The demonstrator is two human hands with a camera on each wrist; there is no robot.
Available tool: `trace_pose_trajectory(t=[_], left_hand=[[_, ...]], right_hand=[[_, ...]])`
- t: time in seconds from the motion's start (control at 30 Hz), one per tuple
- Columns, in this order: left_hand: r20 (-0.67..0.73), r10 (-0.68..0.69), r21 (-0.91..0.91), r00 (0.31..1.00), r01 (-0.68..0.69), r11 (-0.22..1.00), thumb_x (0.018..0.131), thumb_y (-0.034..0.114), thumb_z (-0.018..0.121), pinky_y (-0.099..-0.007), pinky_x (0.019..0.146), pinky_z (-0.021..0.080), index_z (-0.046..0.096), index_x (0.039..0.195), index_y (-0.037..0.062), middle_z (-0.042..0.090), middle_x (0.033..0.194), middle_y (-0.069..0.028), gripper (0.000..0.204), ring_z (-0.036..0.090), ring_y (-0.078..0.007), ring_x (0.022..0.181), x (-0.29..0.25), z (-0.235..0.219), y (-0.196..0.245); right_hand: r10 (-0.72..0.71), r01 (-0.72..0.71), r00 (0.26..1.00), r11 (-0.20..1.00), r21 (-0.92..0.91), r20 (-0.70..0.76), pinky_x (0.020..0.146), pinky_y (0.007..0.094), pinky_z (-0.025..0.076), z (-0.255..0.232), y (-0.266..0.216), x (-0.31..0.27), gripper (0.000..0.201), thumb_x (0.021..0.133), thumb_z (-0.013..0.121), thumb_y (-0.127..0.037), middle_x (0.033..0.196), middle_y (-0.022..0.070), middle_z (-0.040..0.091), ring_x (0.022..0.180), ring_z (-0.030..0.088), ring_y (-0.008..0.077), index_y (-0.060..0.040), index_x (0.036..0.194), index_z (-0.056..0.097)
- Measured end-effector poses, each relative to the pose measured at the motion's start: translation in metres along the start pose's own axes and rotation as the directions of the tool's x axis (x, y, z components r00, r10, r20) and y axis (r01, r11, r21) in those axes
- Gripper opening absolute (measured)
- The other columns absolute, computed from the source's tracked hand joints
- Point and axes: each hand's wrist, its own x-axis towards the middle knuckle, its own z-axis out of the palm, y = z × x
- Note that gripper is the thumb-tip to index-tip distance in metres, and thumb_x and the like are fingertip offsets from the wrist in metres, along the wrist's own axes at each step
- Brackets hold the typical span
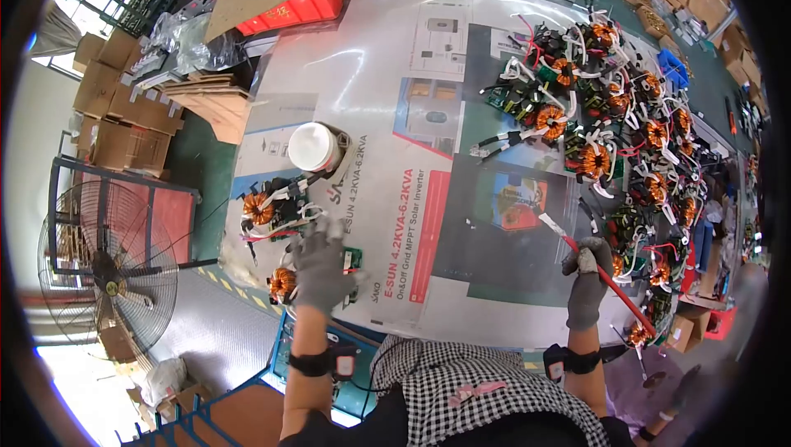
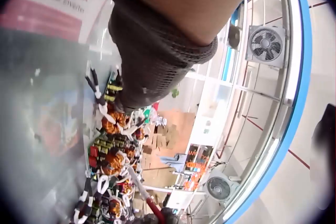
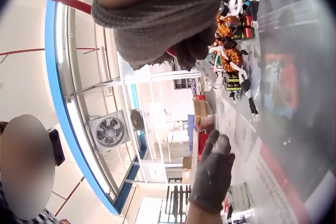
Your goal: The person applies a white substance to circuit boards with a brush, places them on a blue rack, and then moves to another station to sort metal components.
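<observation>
In the head view, the gloved right hand point(image 1: 587, 290) grips a long red rod point(image 1: 628, 304) with a pale flat tip, slanting over the table. The rod's other end shows beyond that hand point(image 3: 157, 37) in the right wrist view. The gloved left hand point(image 1: 320, 270) is above a circuit board with a copper coil point(image 1: 283, 284), hiding part of it; contact cannot be told. Its fingers are extended and hold nothing visible. Another coil board point(image 1: 257, 209) lies just beyond. The left wrist view shows mostly the left glove's cuff point(image 2: 152, 50).
Many boards with copper coils point(image 1: 595, 162) and white leads crowd the table's right side. A white-lidded tub point(image 1: 313, 147) stands left of centre. At the back left is a red crate point(image 1: 297, 12) under a board. A floor fan point(image 1: 107, 270) stands left of the table point(image 1: 395, 51).
</observation>
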Motion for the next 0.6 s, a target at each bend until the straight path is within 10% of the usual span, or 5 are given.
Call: trace_pose_trajectory(t=[0.07,0.23,0.4,0.6], left_hand=[[0.199,-0.247,0.100,0.948,0.231,0.968,0.055,0.047,0.086,-0.0518,0.115,0.018,0.026,0.151,0.0171,0.029,0.153,-0.0142,0.117,0.026,-0.0357,0.142,-0.024,-0.006,-0.044],[-0.077,-0.320,-0.195,0.944,0.300,0.934,0.076,0.040,0.072,-0.0519,0.102,0.036,0.061,0.126,0.0227,0.050,0.136,-0.0109,0.054,0.047,-0.0347,0.124,-0.032,0.057,-0.092],[-0.217,-0.173,-0.238,0.961,0.120,0.964,0.083,0.033,0.064,-0.0471,0.099,0.038,0.070,0.112,0.0181,0.058,0.125,-0.0078,0.033,0.053,-0.0306,0.117,-0.023,0.043,-0.026],[-0.131,0.182,-0.208,0.975,-0.206,0.956,0.073,0.055,0.071,-0.0533,0.106,0.031,0.053,0.135,0.0159,0.048,0.140,-0.0121,0.076,0.040,-0.0350,0.133,-0.015,0.027,0.046]], right_hand=[[0.023,-0.024,0.999,1.000,0.017,0.041,0.057,0.0259,0.041,0.011,-0.001,-0.003,0.010,0.094,0.051,-0.014,0.066,0.0019,0.051,0.058,0.047,0.0107,-0.0067,0.099,0.056],[0.028,-0.038,0.986,0.997,0.061,0.167,0.056,0.0265,0.043,0.044,-0.010,-0.012,0.010,0.094,0.051,-0.011,0.069,0.0028,0.053,0.061,0.051,0.0121,-0.0049,0.099,0.056],[0.061,-0.083,0.941,0.995,0.052,0.333,0.060,0.0263,0.046,0.074,-0.021,-0.019,0.010,0.092,0.052,-0.008,0.078,0.0030,0.055,0.066,0.054,0.0119,-0.0041,0.101,0.056],[0.063,-0.004,0.871,0.992,-0.122,0.486,0.070,0.0255,0.048,0.084,-0.027,-0.024,0.015,0.090,0.053,-0.003,0.087,0.0024,0.057,0.077,0.055,0.0093,-0.0016,0.104,0.058]])
